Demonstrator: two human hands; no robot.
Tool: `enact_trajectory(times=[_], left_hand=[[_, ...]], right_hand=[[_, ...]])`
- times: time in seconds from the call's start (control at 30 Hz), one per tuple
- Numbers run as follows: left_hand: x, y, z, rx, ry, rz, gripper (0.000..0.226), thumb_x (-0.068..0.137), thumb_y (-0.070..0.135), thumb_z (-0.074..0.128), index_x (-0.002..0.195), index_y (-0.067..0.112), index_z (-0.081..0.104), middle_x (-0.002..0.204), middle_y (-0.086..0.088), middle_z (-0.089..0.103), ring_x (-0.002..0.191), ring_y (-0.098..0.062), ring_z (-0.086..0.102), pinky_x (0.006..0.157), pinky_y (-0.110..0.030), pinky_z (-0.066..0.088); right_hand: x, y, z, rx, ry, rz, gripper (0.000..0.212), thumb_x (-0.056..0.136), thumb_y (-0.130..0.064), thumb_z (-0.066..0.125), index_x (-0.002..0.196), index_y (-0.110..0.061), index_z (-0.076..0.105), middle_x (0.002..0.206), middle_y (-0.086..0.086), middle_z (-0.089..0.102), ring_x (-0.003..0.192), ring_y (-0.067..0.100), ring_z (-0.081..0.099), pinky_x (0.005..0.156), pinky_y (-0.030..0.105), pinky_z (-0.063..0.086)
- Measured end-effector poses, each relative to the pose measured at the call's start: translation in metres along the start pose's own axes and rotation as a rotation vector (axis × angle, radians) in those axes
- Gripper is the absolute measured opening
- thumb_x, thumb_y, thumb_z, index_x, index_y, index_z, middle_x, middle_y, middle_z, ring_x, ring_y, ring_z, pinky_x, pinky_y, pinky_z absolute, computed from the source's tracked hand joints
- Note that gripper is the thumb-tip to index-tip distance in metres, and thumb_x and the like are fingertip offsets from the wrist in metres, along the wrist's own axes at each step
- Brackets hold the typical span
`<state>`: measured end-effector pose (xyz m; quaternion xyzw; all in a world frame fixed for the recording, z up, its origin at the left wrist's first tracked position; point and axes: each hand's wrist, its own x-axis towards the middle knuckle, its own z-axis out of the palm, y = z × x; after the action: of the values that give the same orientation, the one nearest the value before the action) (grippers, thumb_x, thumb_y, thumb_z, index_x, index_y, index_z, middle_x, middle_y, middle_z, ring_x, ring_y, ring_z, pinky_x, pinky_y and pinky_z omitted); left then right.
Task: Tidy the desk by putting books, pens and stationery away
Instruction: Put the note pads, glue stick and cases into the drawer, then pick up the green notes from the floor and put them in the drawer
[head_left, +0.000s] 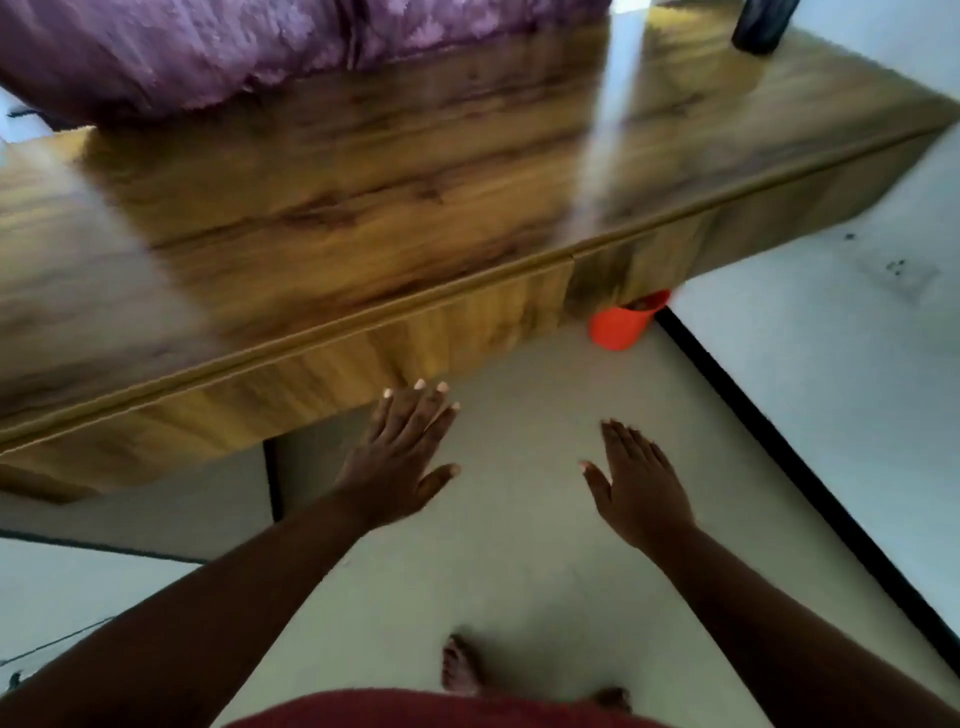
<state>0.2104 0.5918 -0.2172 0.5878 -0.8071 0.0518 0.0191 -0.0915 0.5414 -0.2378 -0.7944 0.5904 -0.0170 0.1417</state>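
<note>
A glossy wooden desk fills the upper part of the head view, its top bare of books, pens or stationery. Drawer fronts run along its near edge. My left hand is flat with fingers spread, its fingertips just below the drawer front, holding nothing. My right hand hovers over the floor to the right, also flat and empty. The picture is blurred by motion.
An orange cup stands on the floor under the desk's right part. Purple fabric lies beyond the desk's far edge. A dark object stands at the far right corner. A black strip crosses the pale floor. My bare feet are below.
</note>
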Motion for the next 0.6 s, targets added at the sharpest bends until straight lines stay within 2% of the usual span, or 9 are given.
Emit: enact_trajectory(times=[0.1, 0.23, 0.33, 0.4, 0.5, 0.6], left_hand=[[0.018, 0.06, 0.034, -0.003, -0.228, 0.179, 0.076, 0.092, 0.062, 0.027, 0.147, 0.008, 0.028, 0.155, -0.016, 0.026, 0.144, -0.034, 0.017, 0.116, -0.051, 0.008], [0.031, 0.153, 0.055, 0.021, -0.444, 0.396, 0.085, 0.091, 0.068, 0.015, 0.146, 0.005, 0.029, 0.153, -0.017, 0.03, 0.142, -0.033, 0.028, 0.116, -0.044, 0.002], [0.033, 0.241, 0.063, 0.046, -0.488, 0.557, 0.088, 0.09, 0.069, 0.012, 0.145, 0.003, 0.03, 0.152, -0.017, 0.032, 0.141, -0.032, 0.029, 0.116, -0.043, 0.003], [0.029, 0.308, 0.066, 0.067, -0.472, 0.674, 0.089, 0.089, 0.069, 0.006, 0.146, 0.003, 0.026, 0.153, -0.017, 0.029, 0.143, -0.031, 0.026, 0.116, -0.041, -0.003], [0.01, 0.408, 0.066, 0.077, -0.503, 0.811, 0.098, 0.078, 0.071, -0.01, 0.15, 0.006, 0.005, 0.16, -0.013, 0.005, 0.148, -0.027, 0.003, 0.115, -0.037, -0.018], [-0.021, 0.52, 0.07, 0.073, -0.58, 0.939, 0.115, 0.061, 0.077, -0.026, 0.15, 0.008, -0.004, 0.16, -0.012, -0.005, 0.148, -0.025, -0.006, 0.118, -0.041, -0.01]], right_hand=[[-0.066, 0.053, 0.023, 0.05, -0.077, 0.222, 0.069, 0.094, -0.054, 0.027, 0.148, -0.011, 0.018, 0.156, 0.01, 0.024, 0.145, 0.025, 0.018, 0.117, 0.037, 0.012], [-0.174, 0.116, 0.05, 0.116, -0.137, 0.51, 0.071, 0.094, -0.055, 0.025, 0.149, -0.012, 0.013, 0.158, 0.007, 0.017, 0.146, 0.024, 0.01, 0.118, 0.038, 0.009], [-0.27, 0.158, 0.068, 0.152, -0.139, 0.704, 0.07, 0.094, -0.054, 0.027, 0.149, -0.011, 0.015, 0.157, 0.008, 0.019, 0.146, 0.024, 0.011, 0.118, 0.038, 0.01], [-0.339, 0.183, 0.08, 0.183, -0.132, 0.828, 0.07, 0.094, -0.054, 0.028, 0.148, -0.011, 0.016, 0.157, 0.008, 0.021, 0.146, 0.025, 0.012, 0.118, 0.038, 0.01], [-0.44, 0.212, 0.094, 0.212, -0.139, 0.957, 0.07, 0.094, -0.053, 0.03, 0.148, -0.01, 0.018, 0.156, 0.009, 0.023, 0.145, 0.027, 0.014, 0.118, 0.039, 0.011], [-0.554, 0.235, 0.108, 0.214, -0.091, 1.103, 0.069, 0.093, -0.051, 0.036, 0.147, -0.009, 0.023, 0.154, 0.011, 0.028, 0.144, 0.029, 0.02, 0.116, 0.04, 0.014]])
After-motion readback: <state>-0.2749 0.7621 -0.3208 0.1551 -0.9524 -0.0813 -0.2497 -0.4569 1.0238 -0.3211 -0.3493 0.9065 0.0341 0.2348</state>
